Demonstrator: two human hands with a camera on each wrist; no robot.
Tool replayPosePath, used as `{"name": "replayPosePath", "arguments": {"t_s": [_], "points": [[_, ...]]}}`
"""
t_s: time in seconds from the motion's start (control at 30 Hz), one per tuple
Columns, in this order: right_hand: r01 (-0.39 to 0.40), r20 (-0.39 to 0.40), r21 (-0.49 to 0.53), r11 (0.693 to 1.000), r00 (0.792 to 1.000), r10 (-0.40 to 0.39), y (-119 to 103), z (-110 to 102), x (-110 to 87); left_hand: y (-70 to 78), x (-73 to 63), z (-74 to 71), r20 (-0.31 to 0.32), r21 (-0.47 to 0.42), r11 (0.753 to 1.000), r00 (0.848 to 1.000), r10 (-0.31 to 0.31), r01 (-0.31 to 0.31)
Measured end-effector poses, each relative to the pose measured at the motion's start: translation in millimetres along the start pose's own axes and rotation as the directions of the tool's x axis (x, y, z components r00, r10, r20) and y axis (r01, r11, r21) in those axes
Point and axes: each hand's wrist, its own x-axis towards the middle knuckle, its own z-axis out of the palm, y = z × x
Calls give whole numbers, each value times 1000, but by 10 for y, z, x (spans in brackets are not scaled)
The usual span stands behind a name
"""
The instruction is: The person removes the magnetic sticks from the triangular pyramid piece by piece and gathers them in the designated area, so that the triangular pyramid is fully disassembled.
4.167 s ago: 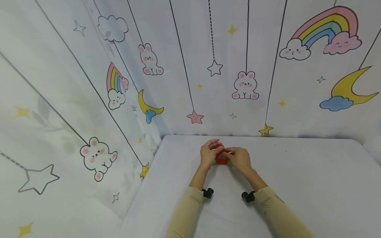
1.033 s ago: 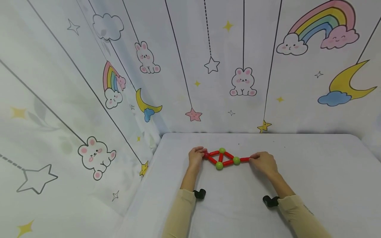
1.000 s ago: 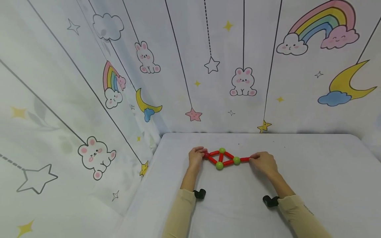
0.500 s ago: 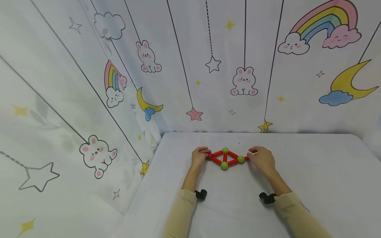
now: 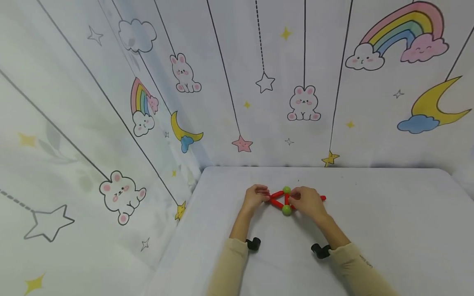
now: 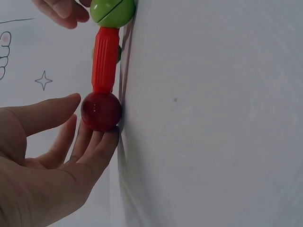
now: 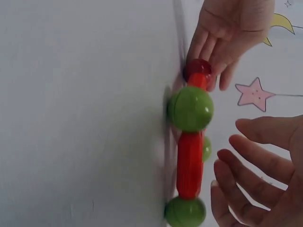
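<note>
A flat frame of red rods (image 5: 277, 194) joined by green balls (image 5: 286, 210) lies on the white table, looking like a magnetic building toy. My left hand (image 5: 255, 197) holds the dark red ball (image 6: 101, 112) at its left corner between thumb and fingers. Over the right part of the frame hovers my right hand (image 5: 309, 201), its fingers loosely bent and apart from the toy in the right wrist view. It hides the right corner ball in the head view. Past its knuckles shows the red end of the tail rod (image 5: 323, 198).
The white table (image 5: 385, 230) extends around the toy on all sides. Behind it hangs a pale curtain (image 5: 222, 82) printed with rabbits, stars and rainbows. A small black wrist camera (image 5: 320, 250) sits at each cuff.
Earlier both hands held the toy bunched together; then it lay flat. My right hand has let go of the tail rod and moved left over the frame. The left hand and toy shifted slightly right.
</note>
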Motion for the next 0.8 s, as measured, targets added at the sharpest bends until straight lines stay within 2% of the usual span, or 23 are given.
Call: {"name": "replayPosePath", "arguments": {"t_s": [0.17,0.3,0.5,0.67,0.8], "points": [[8,39,-21,1000,999,-7,-25,94,10,30,-35,48,83,86,996,996,17,-24],[23,64,-51,998,998,-20,-47,163,18,26,-56,96,126,124,991,991,35,-51],[22,72,-77,997,997,-17,-40,261,28,48,-77,171,152,174,982,987,52,-79],[81,55,-145,986,996,-73,-27,340,25,81,-86,197,159,257,961,985,61,-101],[117,31,-192,974,993,-113,-20,386,34,110,-89,199,168,286,951,983,71,-118]]}}
